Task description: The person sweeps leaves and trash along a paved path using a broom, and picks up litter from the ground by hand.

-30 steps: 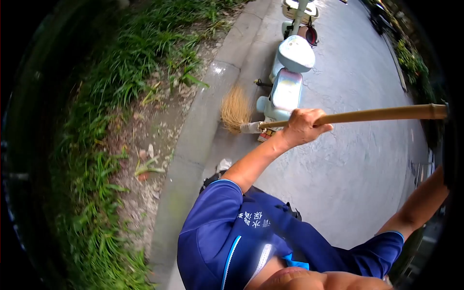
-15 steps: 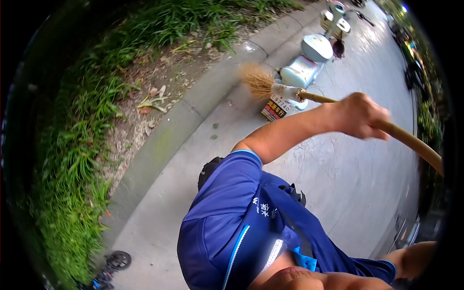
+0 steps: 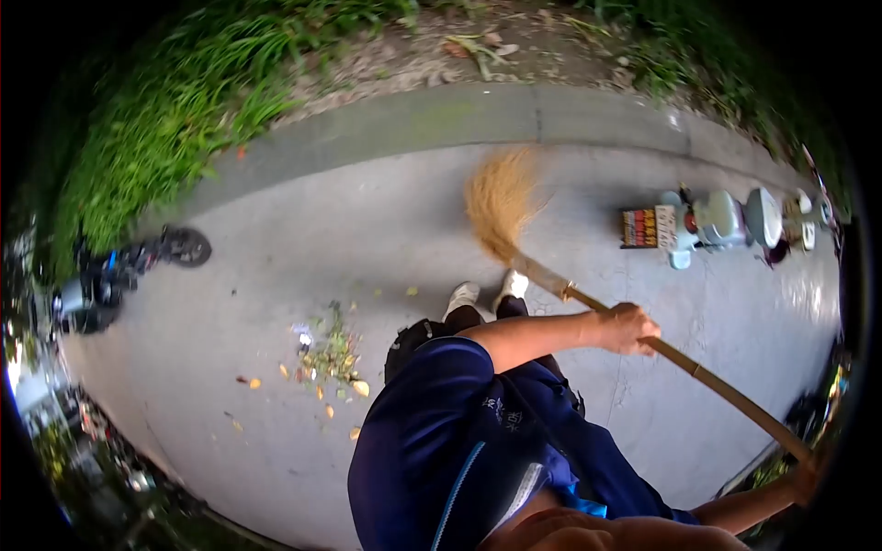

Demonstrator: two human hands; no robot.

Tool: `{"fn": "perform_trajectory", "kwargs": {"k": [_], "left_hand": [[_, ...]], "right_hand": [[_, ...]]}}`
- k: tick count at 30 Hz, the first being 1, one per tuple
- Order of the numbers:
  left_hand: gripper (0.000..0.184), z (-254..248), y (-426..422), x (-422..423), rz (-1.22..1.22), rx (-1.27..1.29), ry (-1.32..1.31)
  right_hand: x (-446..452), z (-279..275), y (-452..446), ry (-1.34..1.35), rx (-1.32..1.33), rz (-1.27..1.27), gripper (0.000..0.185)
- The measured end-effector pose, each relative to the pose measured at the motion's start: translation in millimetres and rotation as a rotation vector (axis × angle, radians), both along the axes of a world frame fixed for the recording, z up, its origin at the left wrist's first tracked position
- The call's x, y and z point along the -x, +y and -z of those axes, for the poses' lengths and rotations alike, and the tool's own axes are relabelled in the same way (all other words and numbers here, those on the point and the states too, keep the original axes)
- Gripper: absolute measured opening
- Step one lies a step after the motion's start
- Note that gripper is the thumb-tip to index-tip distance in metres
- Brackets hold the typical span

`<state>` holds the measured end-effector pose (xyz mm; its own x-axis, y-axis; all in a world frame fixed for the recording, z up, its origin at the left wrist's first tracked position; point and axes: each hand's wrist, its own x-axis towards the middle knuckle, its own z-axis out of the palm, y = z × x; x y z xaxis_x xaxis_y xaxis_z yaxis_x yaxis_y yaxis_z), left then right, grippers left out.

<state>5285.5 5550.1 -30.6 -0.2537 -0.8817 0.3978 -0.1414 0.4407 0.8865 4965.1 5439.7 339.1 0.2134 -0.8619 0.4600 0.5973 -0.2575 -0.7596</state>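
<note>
A broom with a pale bristle head [image 3: 503, 202] and a long bamboo handle [image 3: 698, 372] slants across the view, bristles at the far end near the curb. My left hand [image 3: 627, 329] is closed around the middle of the handle, its arm reaching across my body. At the right edge, my right hand [image 3: 807, 479] is closed at the upper end of the handle, partly in shadow. The bristles are smeared by motion, and whether they touch the pavement I cannot tell. Left of my feet lies a scattered heap of leaves [image 3: 338, 356] with some pale litter.
A light-blue scooter [image 3: 721, 220] with a plate stands along the curb [image 3: 413, 124] at right. Another dark two-wheeler [image 3: 110, 280] is parked at left. Grass [image 3: 175, 110] and bare soil lie beyond the curb. My white shoes [image 3: 511, 286] are close to the broom.
My view has turned left, bringing the leaf heap and my shoes into sight. The broom head has swung from beside the scooter to ahead of my feet. My right hand has come into view.
</note>
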Motion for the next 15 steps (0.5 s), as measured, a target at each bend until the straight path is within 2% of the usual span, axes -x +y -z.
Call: {"fn": "perform_trajectory", "kwargs": {"k": [4,6,7,8,9,10,12,13,15], "left_hand": [[0.022,24,83,-12,-0.066,-0.211,-0.032],[0.024,41,122,-19,-0.137,-0.344,-0.040],[0.026,56,138,-19,-0.192,-0.372,-0.130],[0.029,62,155,-22,-0.244,-0.384,-0.217],[0.030,72,171,-20,-0.290,-0.459,-0.238],[0.030,72,186,-19,-0.361,-0.483,-0.265],[0.026,77,210,-7,-0.500,-0.565,-0.325],[0.022,79,217,5,-0.559,-0.560,-0.349],[0.018,78,225,42,-0.636,-0.559,-0.379]], "right_hand": [[-16,40,-23,-0.084,-0.067,-0.095,0.019],[-49,82,-30,-0.126,-0.134,-0.210,0.016],[-74,101,-25,-0.139,-0.148,-0.291,0.015],[-124,112,-2,-0.026,-0.037,-0.449,0.019],[-133,130,0,-0.104,-0.086,-0.532,0.024],[-131,146,3,-0.182,-0.136,-0.611,0.029],[-110,174,11,-0.140,-0.244,-0.690,0.032],[-90,178,21,-0.150,-0.239,-0.702,0.032],[-53,180,49,-0.136,-0.438,-0.431,0.029]]}}
